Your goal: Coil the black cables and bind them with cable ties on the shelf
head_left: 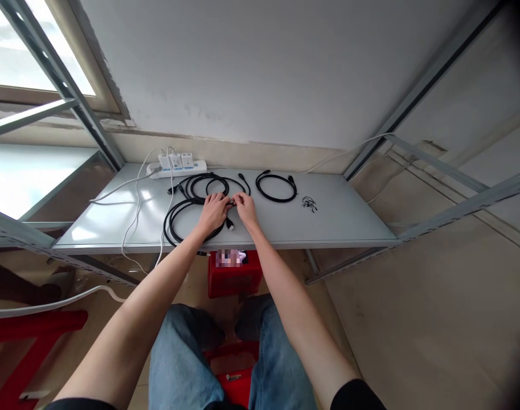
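My left hand and my right hand meet over the metal shelf, fingertips almost touching. Both have their fingers closed in a pinch on part of a black cable; the exact spot is small and partly covered by the fingers. Around and under my left hand lie coils of black cable, overlapping one another. One cable plug points forward just below the hands, and another plug lies beyond them. A separate coiled black cable rests to the right, with a tangle of thin black ties beside it.
A white power strip with several chargers stands at the back left, its white cords hanging over the front edge. Metal uprights flank the grey shelf. Under it stands a red stool with a phone on top.
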{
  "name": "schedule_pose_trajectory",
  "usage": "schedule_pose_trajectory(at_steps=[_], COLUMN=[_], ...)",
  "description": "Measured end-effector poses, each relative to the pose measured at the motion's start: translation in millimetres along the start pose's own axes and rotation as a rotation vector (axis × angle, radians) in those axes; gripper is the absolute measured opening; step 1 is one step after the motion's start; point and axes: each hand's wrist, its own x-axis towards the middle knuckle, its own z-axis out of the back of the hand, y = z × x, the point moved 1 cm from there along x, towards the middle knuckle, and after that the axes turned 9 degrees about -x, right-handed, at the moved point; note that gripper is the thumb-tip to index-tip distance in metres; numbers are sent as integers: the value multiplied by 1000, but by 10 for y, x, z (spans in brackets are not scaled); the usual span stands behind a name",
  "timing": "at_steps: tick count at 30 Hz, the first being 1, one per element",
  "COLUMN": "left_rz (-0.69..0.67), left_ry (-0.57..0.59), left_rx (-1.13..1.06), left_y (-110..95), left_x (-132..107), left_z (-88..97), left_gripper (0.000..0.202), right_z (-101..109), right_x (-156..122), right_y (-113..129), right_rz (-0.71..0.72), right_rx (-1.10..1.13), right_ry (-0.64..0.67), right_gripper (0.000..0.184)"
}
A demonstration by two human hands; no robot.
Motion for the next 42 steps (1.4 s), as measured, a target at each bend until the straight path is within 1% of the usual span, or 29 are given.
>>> schedule_pose_trajectory(at_steps=[5,11,15,20,24,31,35,37,39,42], left_rz=[7,4,15,25,16,4,17,19,21,17], left_ry=[-20,-38,-36,-20,-5,-16,-18,-14,-12,-16], left_rx=[-5,29,50,40,55,35,26,28,37,48], left_y=[20,55,53,20,8,36,38,32,25,17], left_x=[1,3,6,4,-5,-9,-7,-6,-5,-2], left_z=[-16,-45,-43,-11,7,-25,-23,-17,-10,-7], left_gripper=[23,23,23,22,22,25,26,25,23,23], right_z=[10,-11,-31,-50,-38,27,52,72,99,129], right_x=[-12,-27,-32,-16,9,8,17,29,40,50], right_y=[9,0,15,21,16,16,-12,-36,-60,-89], right_rz=[0,6,49,31,9,0,-63,-103,-139,-147], right_rx=[-6,-3,-45,-77,-9,50,124,189,249,284], right_ry=[2,17,13,14,39,103,159,193,183,114], right_gripper=[32,22,15,16,16,15,10,13,18,23])
